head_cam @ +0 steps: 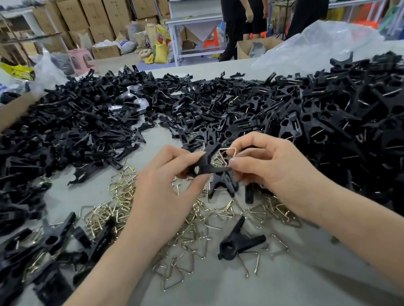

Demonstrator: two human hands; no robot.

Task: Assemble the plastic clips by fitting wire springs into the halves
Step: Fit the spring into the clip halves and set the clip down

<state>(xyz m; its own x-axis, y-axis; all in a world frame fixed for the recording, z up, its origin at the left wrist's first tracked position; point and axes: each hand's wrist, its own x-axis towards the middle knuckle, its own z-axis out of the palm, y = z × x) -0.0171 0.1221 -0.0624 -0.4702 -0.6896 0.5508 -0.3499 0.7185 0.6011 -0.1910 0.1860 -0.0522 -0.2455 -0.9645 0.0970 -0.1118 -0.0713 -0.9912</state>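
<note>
Black plastic: one clip point(204, 164) clamped in the left grip point(164, 180); right grip point(264, 164) pinches one triangular wire spring point(227, 148) against it.

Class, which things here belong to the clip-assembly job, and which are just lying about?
Job: held black plastic clip; triangular wire spring; black plastic halves heap; loose metal wire springs.
Lying about: clear plastic bag; pink plastic stool; brown cardboard boxes.

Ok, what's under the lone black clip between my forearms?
Wire springs poke out from under the clip, on the grey table; whatever lies right beneath its body is hidden.
</note>
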